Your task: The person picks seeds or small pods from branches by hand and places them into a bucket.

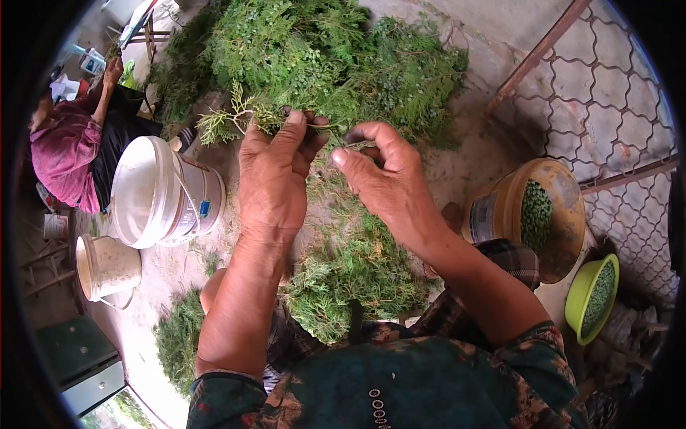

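Observation:
A thin green sprig (pixel 236 118) is pinched in my left hand (pixel 275 171), its leafy end sticking out to the left and its stem reaching right. Close by on the right, my right hand (pixel 389 179) has its thumb and forefinger curled toward each other near the stem's end; whatever lies between them is too small to name. Beyond both hands rises a large heap of green branches (pixel 307 50). Below them, between my legs, lies a smaller pile of green sprigs (pixel 350 275).
At left stand a lidded white bucket (pixel 136 193) and a smaller bucket (pixel 114 268), with a seated person (pixel 68 154) behind. At right are a tilted bucket (pixel 564 214) and a lime-green basin (pixel 574 307), both holding small green pieces, beside a wire fence (pixel 593 79).

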Demonstrator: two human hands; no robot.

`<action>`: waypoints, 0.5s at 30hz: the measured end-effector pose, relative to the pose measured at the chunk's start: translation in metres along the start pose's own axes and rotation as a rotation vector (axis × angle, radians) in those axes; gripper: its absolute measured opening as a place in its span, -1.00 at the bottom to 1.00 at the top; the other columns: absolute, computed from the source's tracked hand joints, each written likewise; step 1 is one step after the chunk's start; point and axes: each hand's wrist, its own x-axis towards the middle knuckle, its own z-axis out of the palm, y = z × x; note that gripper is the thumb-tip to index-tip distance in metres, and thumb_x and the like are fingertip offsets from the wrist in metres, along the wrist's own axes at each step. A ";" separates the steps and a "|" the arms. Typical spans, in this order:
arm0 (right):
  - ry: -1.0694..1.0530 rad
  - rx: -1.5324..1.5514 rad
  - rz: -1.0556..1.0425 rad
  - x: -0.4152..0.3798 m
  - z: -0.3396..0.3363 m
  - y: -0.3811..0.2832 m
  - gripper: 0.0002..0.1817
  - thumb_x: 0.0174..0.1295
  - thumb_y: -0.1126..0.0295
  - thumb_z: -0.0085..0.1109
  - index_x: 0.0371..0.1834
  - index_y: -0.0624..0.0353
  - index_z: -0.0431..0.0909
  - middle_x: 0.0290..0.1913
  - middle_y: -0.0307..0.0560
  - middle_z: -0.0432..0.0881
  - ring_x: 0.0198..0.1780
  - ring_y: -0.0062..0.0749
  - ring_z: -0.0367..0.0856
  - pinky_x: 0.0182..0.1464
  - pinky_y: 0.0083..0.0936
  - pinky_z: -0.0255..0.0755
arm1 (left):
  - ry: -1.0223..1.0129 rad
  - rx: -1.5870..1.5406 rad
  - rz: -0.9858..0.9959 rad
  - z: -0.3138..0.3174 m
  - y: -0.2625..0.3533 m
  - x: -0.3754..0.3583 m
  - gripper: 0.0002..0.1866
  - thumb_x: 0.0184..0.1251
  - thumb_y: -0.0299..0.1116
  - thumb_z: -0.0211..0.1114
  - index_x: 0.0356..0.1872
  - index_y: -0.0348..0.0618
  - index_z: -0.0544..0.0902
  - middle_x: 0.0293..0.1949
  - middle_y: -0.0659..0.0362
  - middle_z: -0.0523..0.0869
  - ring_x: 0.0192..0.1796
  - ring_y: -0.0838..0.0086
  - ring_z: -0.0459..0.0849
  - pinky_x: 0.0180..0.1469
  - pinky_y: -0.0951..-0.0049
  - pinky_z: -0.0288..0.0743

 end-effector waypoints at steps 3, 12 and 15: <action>0.040 0.005 -0.023 0.002 0.001 0.001 -0.70 0.14 0.42 0.17 -0.13 0.32 0.38 -0.40 -0.16 0.45 -0.41 -0.65 0.36 -0.44 -0.65 0.32 | -0.050 0.020 0.025 0.000 0.000 -0.001 -0.81 0.27 -0.49 0.15 -0.14 -0.24 0.39 -0.26 0.13 0.57 -0.19 0.42 0.59 -0.11 0.43 0.51; 0.032 0.060 -0.099 0.007 0.001 0.004 -0.83 0.18 0.47 0.11 -0.24 0.33 0.41 -0.54 -0.28 0.39 -0.50 -0.70 0.29 -0.52 -0.64 0.23 | -0.145 0.095 0.054 0.006 0.003 -0.008 -0.80 0.27 -0.53 0.13 -0.10 -0.21 0.46 -0.28 0.16 0.62 -0.25 0.50 0.61 -0.19 0.50 0.57; 0.043 -0.101 -0.242 0.006 0.000 0.004 -0.85 0.18 0.47 0.10 -0.32 0.37 0.41 -0.57 -0.22 0.36 -0.51 -0.68 0.29 -0.52 -0.62 0.24 | -0.173 0.150 0.102 0.005 0.005 -0.006 -0.79 0.25 -0.54 0.14 -0.09 -0.19 0.46 -0.30 0.18 0.62 -0.27 0.52 0.61 -0.25 0.53 0.56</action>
